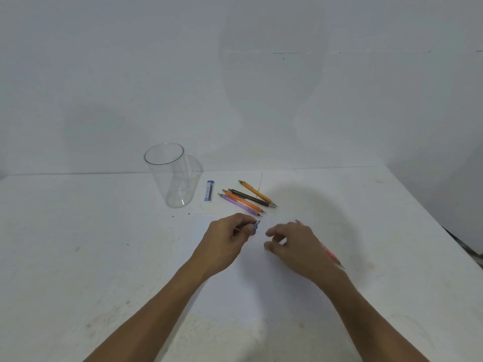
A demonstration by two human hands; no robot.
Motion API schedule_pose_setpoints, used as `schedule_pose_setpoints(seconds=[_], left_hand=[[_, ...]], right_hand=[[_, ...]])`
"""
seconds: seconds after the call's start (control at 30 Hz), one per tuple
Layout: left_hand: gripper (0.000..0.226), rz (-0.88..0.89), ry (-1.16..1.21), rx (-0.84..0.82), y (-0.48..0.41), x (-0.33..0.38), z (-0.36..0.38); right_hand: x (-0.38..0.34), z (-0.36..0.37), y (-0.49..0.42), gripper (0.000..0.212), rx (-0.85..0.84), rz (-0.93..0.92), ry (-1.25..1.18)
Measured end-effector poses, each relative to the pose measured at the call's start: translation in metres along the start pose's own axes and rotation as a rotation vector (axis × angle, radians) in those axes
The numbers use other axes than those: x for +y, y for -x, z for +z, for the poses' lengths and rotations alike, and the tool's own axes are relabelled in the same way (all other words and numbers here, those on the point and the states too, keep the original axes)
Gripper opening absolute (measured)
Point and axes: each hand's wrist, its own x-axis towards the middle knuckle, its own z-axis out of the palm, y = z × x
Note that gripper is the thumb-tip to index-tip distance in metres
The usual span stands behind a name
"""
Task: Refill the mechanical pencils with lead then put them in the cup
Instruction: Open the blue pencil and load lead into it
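A clear plastic cup (171,176) stands upright on the white table (104,257), with nothing in it. To its right lies a white lead case with a blue cap (209,191). Several mechanical pencils lie side by side beyond my hands: yellow-orange (254,192), black (249,198), orange (241,200) and purple (238,204). My left hand (227,239) pinches a small blue piece with a grey tip (255,227). My right hand (298,245) is curled, and a pink pencil (329,255) runs along its far side, tip toward me; its grip is partly hidden.
The table's back edge meets a plain white wall just behind the cup. The table's right edge (444,226) slants down toward the right. A thin dark line (260,182) lies across the yellow-orange pencil.
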Motion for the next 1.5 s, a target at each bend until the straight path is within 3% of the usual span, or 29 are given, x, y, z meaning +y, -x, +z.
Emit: schedule_pose_setpoints(seconds=[0.23,0.3,0.37,0.47,0.6,0.87,1.5], left_hand=[[0.026,-0.012,-0.021,-0.018,0.0,-0.002,0.002],[0.026,-0.009,0.002,-0.014,0.0,-0.001,0.001],[0.026,0.004,0.011,-0.013,0.001,0.0,0.0],[0.027,0.02,0.019,-0.009,0.001,0.002,0.001],[0.027,0.042,0.045,-0.007,0.0,0.005,0.003],[0.028,0.051,0.051,0.0,0.0,0.005,0.0],[0.021,-0.016,0.241,0.036,0.004,0.016,0.001]], right_hand=[[-0.001,0.007,-0.001,0.026,-0.054,-0.004,0.076],[0.0,0.007,-0.001,0.022,0.035,0.008,-0.106],[0.0,0.002,-0.001,0.022,0.108,0.086,-0.472],[-0.003,-0.008,0.001,0.025,0.077,0.183,-0.935],[-0.005,-0.011,0.003,0.023,0.023,0.155,-1.131],[-0.006,-0.012,0.005,0.022,0.003,0.084,-1.166],[-0.007,-0.011,0.007,0.024,-0.005,0.014,-0.918]])
